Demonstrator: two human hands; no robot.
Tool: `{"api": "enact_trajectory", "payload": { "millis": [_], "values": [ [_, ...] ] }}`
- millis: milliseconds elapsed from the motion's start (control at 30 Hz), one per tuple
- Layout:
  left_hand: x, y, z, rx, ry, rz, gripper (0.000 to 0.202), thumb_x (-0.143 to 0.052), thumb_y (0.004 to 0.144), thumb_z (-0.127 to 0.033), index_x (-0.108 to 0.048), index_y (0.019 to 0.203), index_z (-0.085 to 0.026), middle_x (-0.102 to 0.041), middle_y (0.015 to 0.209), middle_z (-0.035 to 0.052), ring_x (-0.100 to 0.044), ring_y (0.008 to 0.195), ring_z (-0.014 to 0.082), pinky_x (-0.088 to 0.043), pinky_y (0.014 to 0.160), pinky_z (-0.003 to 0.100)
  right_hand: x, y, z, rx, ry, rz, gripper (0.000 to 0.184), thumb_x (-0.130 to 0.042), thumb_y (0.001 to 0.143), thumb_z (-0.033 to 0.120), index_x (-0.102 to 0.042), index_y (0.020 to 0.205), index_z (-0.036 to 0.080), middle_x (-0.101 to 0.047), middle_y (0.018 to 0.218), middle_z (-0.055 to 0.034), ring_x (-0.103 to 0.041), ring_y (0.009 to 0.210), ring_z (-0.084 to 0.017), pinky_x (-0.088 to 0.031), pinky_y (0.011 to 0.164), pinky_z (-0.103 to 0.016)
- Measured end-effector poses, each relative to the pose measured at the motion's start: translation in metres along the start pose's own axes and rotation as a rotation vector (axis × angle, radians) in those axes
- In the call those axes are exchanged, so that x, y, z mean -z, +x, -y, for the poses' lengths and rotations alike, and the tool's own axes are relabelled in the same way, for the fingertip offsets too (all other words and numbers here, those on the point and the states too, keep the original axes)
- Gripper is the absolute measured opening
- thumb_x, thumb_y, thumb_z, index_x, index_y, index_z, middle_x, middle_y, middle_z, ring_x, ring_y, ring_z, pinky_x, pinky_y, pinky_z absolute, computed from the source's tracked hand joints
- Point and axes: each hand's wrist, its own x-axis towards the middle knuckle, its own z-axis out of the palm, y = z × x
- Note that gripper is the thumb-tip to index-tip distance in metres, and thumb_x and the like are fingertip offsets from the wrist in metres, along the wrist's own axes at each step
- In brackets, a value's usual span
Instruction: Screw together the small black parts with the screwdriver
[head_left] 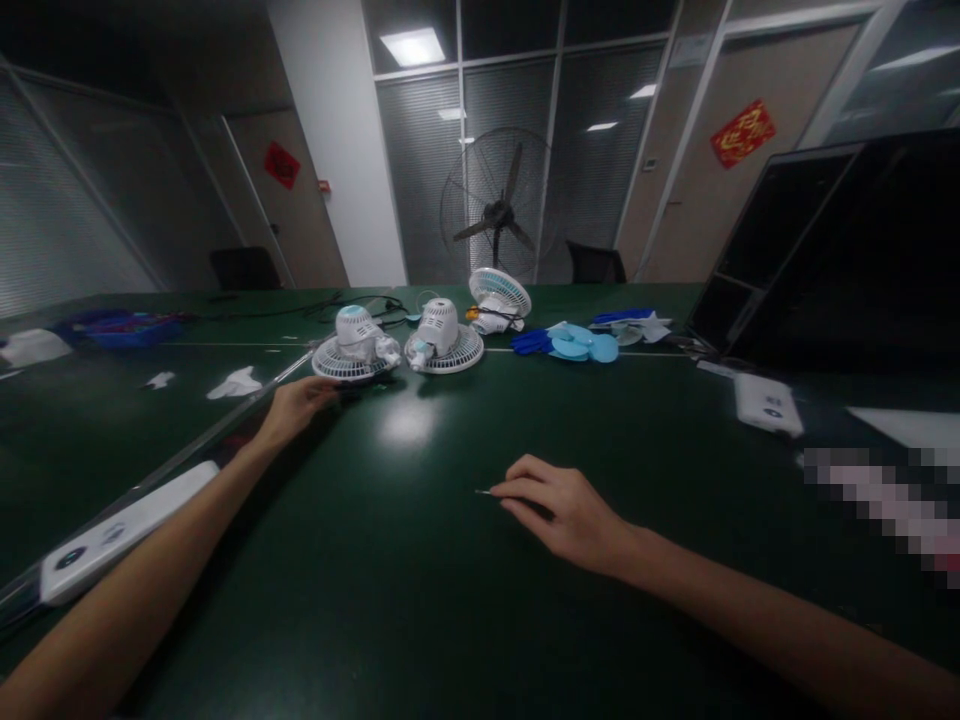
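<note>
My left hand (301, 405) reaches far forward, its fingers together at the near edge of the leftmost small white fan (355, 345). A dark thing lies by its fingertips, too dim to make out. My right hand (562, 505) is just above the green table, pinching a small thin metal piece (484, 491) that points left. A second white fan (444, 338) lies grille down beside the first. Behind it, a third fan (498, 298) is tilted. Light-blue fan blades (583, 343) lie to the right of the fans.
White power-bank-like devices lie at left (127, 535) and right (768, 404). A blue tray (131, 328) and white scraps (235, 383) are on the left. Dark blue gloves (531, 342) lie beside the blades. A large black monitor (840, 250) stands at right.
</note>
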Motion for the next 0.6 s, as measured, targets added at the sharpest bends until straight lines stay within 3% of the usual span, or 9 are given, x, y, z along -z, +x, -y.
{"api": "enact_trajectory", "payload": {
  "millis": [100, 233, 333, 600],
  "values": [
    [0.0004, -0.0024, -0.0073, 0.033, -0.051, -0.035, 0.062, -0.075, 0.074, -0.06, -0.074, 0.118, -0.015, -0.081, 0.106, 0.013, -0.077, 0.097, 0.0338, -0.062, 0.083, 0.042, -0.0003, 0.0001, 0.0, -0.003, 0.005, 0.001, 0.027, -0.061, 0.106, 0.02, -0.072, 0.13, 0.021, -0.068, 0.117, -0.0078, -0.07, 0.092, -0.017, -0.061, 0.078, -0.03],
    [-0.0011, -0.004, -0.0104, -0.039, -0.013, -0.084, 0.055, -0.076, 0.074, -0.061, -0.078, 0.106, -0.016, -0.082, 0.103, 0.0129, -0.076, 0.097, 0.0328, -0.06, 0.088, 0.042, 0.0001, 0.0005, 0.0006, -0.005, 0.014, 0.004, 0.027, -0.061, 0.106, 0.019, -0.072, 0.131, 0.021, -0.068, 0.118, -0.0078, -0.069, 0.093, -0.017, -0.061, 0.078, -0.03],
    [-0.0013, -0.0036, -0.0082, -0.078, 0.006, -0.1, 0.055, -0.073, 0.079, -0.061, -0.079, 0.111, -0.017, -0.082, 0.105, 0.0126, -0.076, 0.095, 0.032, -0.06, 0.086, 0.042, 0.0003, 0.0008, 0.0007, -0.004, 0.016, 0.005, 0.027, -0.061, 0.106, 0.019, -0.072, 0.13, 0.02, -0.068, 0.118, -0.0077, -0.069, 0.092, -0.017, -0.061, 0.077, -0.03],
    [-0.0063, -0.001, -0.0013, -0.028, 0.006, -0.096, 0.06, -0.069, 0.084, -0.064, -0.077, 0.118, -0.015, -0.081, 0.093, 0.0099, -0.076, 0.083, 0.0275, -0.061, 0.078, 0.037, 0.0001, 0.0004, 0.0009, -0.009, 0.022, 0.011, 0.027, -0.061, 0.106, 0.019, -0.072, 0.131, 0.021, -0.067, 0.118, -0.0074, -0.068, 0.093, -0.017, -0.061, 0.078, -0.03]
  ]
}}
